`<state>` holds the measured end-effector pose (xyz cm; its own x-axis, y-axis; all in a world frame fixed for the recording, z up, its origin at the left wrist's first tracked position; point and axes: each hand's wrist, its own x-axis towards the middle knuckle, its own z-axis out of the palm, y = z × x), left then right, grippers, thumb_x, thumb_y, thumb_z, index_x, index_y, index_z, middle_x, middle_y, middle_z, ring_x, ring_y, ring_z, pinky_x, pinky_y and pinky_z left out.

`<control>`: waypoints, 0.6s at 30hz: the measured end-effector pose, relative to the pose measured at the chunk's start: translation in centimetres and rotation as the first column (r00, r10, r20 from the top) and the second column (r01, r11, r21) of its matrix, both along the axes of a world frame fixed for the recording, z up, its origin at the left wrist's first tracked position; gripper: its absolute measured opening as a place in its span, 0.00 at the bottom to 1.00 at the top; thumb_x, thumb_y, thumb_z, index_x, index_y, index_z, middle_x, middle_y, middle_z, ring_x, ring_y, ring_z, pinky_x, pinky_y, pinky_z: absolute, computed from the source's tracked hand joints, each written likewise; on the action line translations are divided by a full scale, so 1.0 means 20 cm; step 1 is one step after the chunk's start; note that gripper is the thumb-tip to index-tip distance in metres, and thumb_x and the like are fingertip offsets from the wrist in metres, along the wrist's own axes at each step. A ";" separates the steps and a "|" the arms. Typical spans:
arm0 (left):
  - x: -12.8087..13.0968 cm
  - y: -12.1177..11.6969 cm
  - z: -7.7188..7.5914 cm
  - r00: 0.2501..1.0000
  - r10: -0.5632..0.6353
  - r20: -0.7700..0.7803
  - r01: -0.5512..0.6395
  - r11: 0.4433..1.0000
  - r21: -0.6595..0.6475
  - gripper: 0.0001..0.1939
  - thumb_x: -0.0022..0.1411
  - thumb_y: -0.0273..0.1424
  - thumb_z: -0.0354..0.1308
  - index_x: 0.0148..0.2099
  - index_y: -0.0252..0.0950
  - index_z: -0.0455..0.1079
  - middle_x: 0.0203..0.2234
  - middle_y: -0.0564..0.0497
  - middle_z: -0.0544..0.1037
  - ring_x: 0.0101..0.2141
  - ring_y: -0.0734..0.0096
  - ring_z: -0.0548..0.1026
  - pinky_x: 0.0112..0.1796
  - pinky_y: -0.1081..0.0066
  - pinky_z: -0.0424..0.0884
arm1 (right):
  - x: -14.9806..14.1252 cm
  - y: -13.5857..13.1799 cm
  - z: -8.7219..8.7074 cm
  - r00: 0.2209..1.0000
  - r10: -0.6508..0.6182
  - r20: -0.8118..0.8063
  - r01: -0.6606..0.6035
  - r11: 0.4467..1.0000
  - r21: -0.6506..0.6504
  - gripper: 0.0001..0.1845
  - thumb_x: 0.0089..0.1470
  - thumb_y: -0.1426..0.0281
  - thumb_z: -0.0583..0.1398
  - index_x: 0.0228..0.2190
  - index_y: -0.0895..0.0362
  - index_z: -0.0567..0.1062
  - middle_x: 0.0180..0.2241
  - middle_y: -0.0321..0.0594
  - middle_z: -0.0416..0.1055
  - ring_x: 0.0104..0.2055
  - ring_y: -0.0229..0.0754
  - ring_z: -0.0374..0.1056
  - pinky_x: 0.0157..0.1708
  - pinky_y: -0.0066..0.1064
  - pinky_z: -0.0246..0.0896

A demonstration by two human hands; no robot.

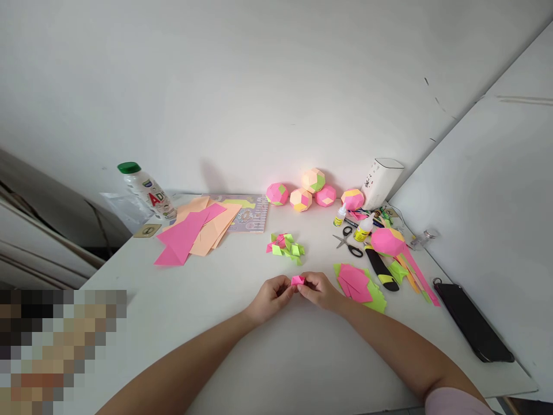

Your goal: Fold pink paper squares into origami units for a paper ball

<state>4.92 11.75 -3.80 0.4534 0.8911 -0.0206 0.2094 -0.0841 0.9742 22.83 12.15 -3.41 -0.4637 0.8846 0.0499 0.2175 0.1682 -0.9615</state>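
A: What's on the far left of the desk?
B: A white bottle (pixel 149 193) with a green cap, then loose pink and peach sheets (pixel 181 233) fanned out, partly over a patterned booklet (pixel 254 222).

A: And the hands?
B: Left hand (pixel 270 297) first, thumb and fingers closed on the left side of a small folded pink piece (pixel 298 280). Behind it on the desk there's a little clump of green and pink folded bits (pixel 288 248). The pink piece is near the desk's front-middle, between both hands, and the right hand (pixel 318 290) has its other side pinched. Fingers cover a lot of it, so I can't really tell how it's folded.

A: What about further right?
B: Five multicolored paper balls (pixel 301 200) along the wall, black-handled scissors (pixel 354 251), a pile of pink and green sheets (pixel 356 282), two small glue bottles (pixel 363 229), a black-and-yellow cutter (pixel 381 268) and a white holder (pixel 380 184) by the wall. Another pink-and-yellow ball (pixel 386 241) sits near the cutter, and a flat black case-looking thing (pixel 473 323) lies at the far right.
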 end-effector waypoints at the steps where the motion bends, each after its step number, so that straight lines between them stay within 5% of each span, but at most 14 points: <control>1: 0.00 0.00 0.00 1.000 0.001 0.004 -0.001 1.000 0.001 0.13 0.58 0.40 0.50 0.29 0.34 0.62 0.19 0.57 0.61 0.20 0.79 0.56 0.21 0.76 0.55 | 0.00 0.00 0.00 1.000 -0.005 0.005 0.005 1.000 0.006 0.10 0.51 0.66 0.54 0.25 0.60 0.69 0.19 0.31 0.56 0.20 0.31 0.51 0.19 0.24 0.46; 9: 0.00 0.00 0.00 1.000 0.005 0.001 -0.005 1.000 0.010 0.08 0.55 0.33 0.52 0.27 0.34 0.62 0.20 0.57 0.60 0.21 0.79 0.56 0.22 0.77 0.54 | -0.01 -0.01 0.01 0.999 -0.036 0.027 0.033 0.996 0.080 0.11 0.51 0.66 0.56 0.23 0.60 0.70 0.18 0.32 0.57 0.20 0.31 0.51 0.18 0.23 0.47; 18: -0.01 0.00 0.02 0.989 0.020 0.145 -0.001 0.991 -0.134 0.09 0.56 0.35 0.52 0.31 0.35 0.60 0.19 0.58 0.62 0.19 0.80 0.58 0.21 0.77 0.55 | 0.01 0.00 -0.02 0.997 -0.072 -0.042 0.070 0.996 -0.051 0.13 0.51 0.63 0.56 0.27 0.61 0.72 0.24 0.38 0.67 0.23 0.34 0.60 0.22 0.25 0.55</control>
<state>4.78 11.74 -3.49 0.4508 0.8896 -0.0738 0.0646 0.0500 0.9967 23.02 12.20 -3.78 -0.3978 0.9171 0.0242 0.1853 0.1062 -0.9769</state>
